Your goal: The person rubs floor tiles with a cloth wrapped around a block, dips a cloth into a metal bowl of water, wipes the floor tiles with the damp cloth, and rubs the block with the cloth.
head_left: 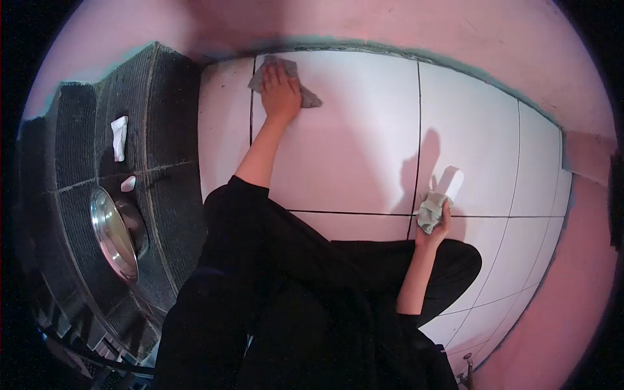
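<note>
My left hand (281, 97) lies with fingers stretched out and slightly apart on a grey cloth (309, 99). It presses the cloth flat against a white floor tile near the far wall. My right hand (437, 231) is raised over my bent knee, fingers closed round a crumpled pale green cloth (430, 212). A white, block-like object (450, 182) sticks up from this same hand; its lower part is hidden by the cloth, and its kind is unclear.
Large white tiles (357, 149) with dark joints run up to the pink wall (390, 26). Dark ribbed steps (174, 117) descend at the left. On them are a shiny metal basin (107, 221), a white folded piece (119, 138) and a small pale piece (129, 184).
</note>
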`<state>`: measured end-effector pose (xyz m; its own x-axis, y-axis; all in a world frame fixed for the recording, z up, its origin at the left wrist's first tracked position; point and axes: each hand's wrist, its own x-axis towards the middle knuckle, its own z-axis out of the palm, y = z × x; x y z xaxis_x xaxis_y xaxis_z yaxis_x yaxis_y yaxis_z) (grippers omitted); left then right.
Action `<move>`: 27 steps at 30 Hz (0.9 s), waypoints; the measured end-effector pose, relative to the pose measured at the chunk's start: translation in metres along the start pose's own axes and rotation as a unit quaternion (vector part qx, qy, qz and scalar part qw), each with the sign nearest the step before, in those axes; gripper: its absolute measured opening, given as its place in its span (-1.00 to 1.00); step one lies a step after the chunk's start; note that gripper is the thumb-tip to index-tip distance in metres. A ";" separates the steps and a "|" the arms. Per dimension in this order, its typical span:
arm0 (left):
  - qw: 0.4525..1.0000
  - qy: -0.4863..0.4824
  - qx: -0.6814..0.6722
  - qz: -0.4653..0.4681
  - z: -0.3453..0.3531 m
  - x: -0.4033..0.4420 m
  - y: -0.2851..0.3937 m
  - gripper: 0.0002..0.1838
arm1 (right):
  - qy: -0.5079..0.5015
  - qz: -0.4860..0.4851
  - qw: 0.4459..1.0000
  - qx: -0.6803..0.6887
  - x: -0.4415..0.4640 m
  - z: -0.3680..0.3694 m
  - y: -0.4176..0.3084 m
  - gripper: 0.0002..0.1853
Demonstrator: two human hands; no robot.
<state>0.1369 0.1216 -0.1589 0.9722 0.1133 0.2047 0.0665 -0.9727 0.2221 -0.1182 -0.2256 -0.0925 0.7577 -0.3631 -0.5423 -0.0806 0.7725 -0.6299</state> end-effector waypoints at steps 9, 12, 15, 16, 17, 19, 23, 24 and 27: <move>0.993 -0.047 -0.022 0.103 0.000 -0.097 0.142 -0.37 | -0.013 0.003 1.000 0.028 -0.004 0.008 -0.001 -0.62; 0.975 -0.077 -0.098 0.182 -0.006 -0.149 0.207 -0.35 | -0.015 0.002 0.999 0.046 -0.003 0.004 0.001 -0.61; 0.950 -0.086 -0.176 0.241 -0.023 -0.204 0.225 -0.36 | -0.007 -0.011 0.999 0.053 -0.003 0.005 -0.001 -0.62; 0.943 -0.110 -0.183 0.256 -0.027 -0.219 0.221 -0.36 | -0.005 -0.014 0.998 0.058 -0.003 0.007 0.000 -0.63; 0.934 -0.134 -0.189 0.271 -0.028 -0.227 0.216 -0.37 | -0.003 -0.017 0.998 0.062 -0.004 0.009 0.000 -0.63; 0.946 -0.133 -0.160 0.249 -0.037 -0.231 0.196 -0.37 | -0.005 -0.023 0.999 0.049 0.000 0.004 0.000 -0.64; 0.989 -0.105 -0.043 0.100 -0.047 -0.220 0.147 -0.36 | -0.062 0.037 0.996 0.045 -0.004 0.001 -0.005 -0.63; 0.994 -0.087 -0.020 0.067 -0.044 -0.215 0.134 -0.33 | -0.097 0.084 0.991 0.046 -0.006 0.002 -0.008 -0.62; 0.997 -0.081 -0.001 0.020 -0.045 -0.192 0.106 -0.31 | -0.135 0.134 0.981 0.029 -0.027 0.025 -0.011 -0.54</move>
<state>-0.0529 0.0061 -0.1322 0.9975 0.0405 0.0578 0.0270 -0.9755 0.2184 -0.1216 -0.2112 -0.0570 0.8586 0.0017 -0.5126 -0.2692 0.8524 -0.4482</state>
